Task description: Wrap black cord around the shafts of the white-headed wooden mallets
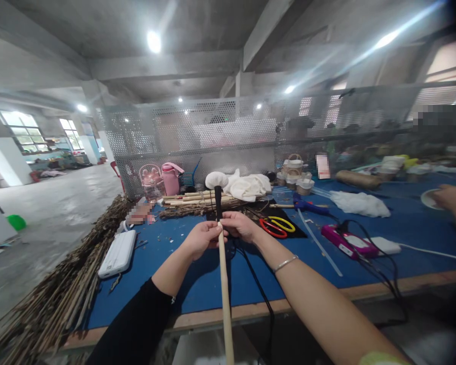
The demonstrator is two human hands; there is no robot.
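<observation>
Both my hands close around a pale wooden stick (224, 284) that runs from the bottom of the view up over the blue table. Near its far end is a black sleeve or wrapping (218, 200), topped by a rounded white cloth head (216, 180). My left hand (203, 239) pinches the stick from the left, just below the black part. From the right, the fingers of my right hand (240, 225) press at the same joint, partly hidden behind it. Scissors with red and yellow handles (277, 226) lie right of my right hand.
Dry twigs (72, 274) are heaped along the left edge. A white power bank (117, 254), blue glue gun (307, 204) and magenta device (349, 242) with cables lie on the table. Peeled sticks (190, 199) and white cloth (251, 184) sit behind. Another person's hand (454, 197) is at right.
</observation>
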